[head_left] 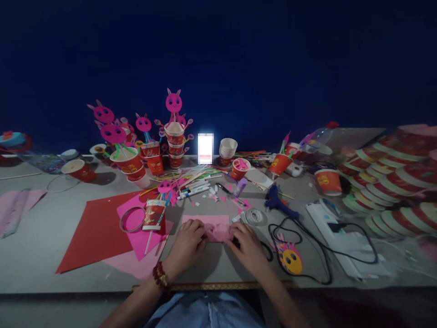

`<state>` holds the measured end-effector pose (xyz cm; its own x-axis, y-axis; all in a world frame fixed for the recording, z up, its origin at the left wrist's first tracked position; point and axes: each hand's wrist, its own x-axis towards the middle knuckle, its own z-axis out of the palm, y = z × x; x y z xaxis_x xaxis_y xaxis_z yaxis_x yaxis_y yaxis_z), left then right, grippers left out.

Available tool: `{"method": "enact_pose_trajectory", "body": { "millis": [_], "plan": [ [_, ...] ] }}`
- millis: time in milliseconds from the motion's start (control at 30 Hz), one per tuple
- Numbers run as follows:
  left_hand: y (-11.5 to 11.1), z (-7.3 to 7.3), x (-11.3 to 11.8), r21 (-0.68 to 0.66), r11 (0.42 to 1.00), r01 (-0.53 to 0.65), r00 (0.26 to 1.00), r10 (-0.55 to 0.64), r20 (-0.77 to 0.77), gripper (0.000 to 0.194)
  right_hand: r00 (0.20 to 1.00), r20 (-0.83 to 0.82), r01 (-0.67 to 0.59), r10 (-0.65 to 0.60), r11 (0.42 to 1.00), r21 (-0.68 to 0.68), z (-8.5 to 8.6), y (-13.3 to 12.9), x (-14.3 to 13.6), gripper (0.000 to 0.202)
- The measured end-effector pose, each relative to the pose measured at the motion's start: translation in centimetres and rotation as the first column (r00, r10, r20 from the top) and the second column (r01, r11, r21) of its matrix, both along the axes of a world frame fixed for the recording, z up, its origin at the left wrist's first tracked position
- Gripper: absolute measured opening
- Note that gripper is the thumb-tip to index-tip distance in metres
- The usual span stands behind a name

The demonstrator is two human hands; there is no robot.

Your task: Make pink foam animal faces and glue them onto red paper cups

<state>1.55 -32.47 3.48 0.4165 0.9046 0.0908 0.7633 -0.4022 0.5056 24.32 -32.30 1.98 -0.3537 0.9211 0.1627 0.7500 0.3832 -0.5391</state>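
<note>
A small crumpled or curled piece of pink paper [218,231] lies between my two hands, over a flat light pink sheet [213,219] near the table's front. My left hand [191,239] pinches the piece's left end with bent fingers. At its right end, the fingers of my right hand [244,241] are closed on the same piece. Just left of my left hand stands a decorated paper cup [154,214] with a pink paper face and straws. A roll of clear tape [254,216] rests beyond my right hand.
Red paper [99,228] covers the table's left part. Cups with pink faces [174,102] stand behind, near markers [194,189]. To the right are a blue glue gun [282,205], black cables, a white power strip [332,241] and long cup stacks [392,173].
</note>
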Motion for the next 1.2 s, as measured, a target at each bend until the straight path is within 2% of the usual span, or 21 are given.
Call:
{"method": "enact_pose_trajectory", "body": {
  "millis": [133, 233, 333, 400, 533, 600, 733, 1000, 1200],
  "plan": [
    [-0.2, 0.3, -2.4, -0.017, 0.998, 0.067, 0.987, -0.064, 0.149, 0.027, 0.986, -0.140, -0.104, 0.097, 0.993, -0.048, 0.3, 0.0, 0.7, 0.012],
    [-0.9, 0.3, -5.0, 0.033, 0.989, 0.144, 0.983, -0.147, 0.109, 0.048, 0.959, -0.263, -0.127, 0.101, 0.988, -0.086, -0.1, 0.1, 1.4, 0.015],
    [-1.9, 0.5, -6.7, 0.066, 0.978, 0.198, 0.980, -0.199, 0.009, 0.064, 0.949, -0.311, -0.102, 0.053, 0.984, -0.144, -0.7, 0.4, 1.8, 0.011],
    [-2.5, 0.6, -7.0, 0.097, 0.979, 0.177, 0.984, -0.172, -0.049, 0.062, 0.949, -0.313, -0.082, 0.028, 0.984, -0.159, -0.9, 0.5, 1.8, 0.009],
    [-3.0, 0.2, -6.3, 0.179, 0.980, 0.090, 0.995, -0.083, -0.047, 0.032, 0.952, -0.301, -0.103, 0.055, 0.984, -0.146, -0.8, 0.5, 1.5, 0.009],
    [-3.0, -0.1, -6.0, 0.186, 0.980, 0.069, 0.997, -0.062, -0.040, 0.025, 0.953, -0.297, -0.109, 0.065, 0.985, -0.135, -0.6, 0.4, 1.4, 0.009],
    [-2.7, -0.7, -5.7, 0.143, 0.989, 0.039, 0.998, -0.031, -0.063, 0.029, 0.955, -0.283, -0.131, 0.091, 0.984, -0.124, -0.2, 0.3, 1.3, 0.009],
    [-2.5, -1.5, -5.6, 0.116, 0.993, 0.029, 0.999, -0.025, -0.029, 0.019, 0.961, -0.217, -0.197, 0.173, 0.975, -0.098, 0.5, 0.5, 1.0, 0.011],
    [-1.9, -1.7, -5.6, 0.060, 0.996, 0.062, 0.998, -0.061, -0.014, 0.034, 0.963, -0.239, -0.154, 0.125, 0.982, -0.105, 0.2, 0.6, 1.1, 0.009]
  ]
}}
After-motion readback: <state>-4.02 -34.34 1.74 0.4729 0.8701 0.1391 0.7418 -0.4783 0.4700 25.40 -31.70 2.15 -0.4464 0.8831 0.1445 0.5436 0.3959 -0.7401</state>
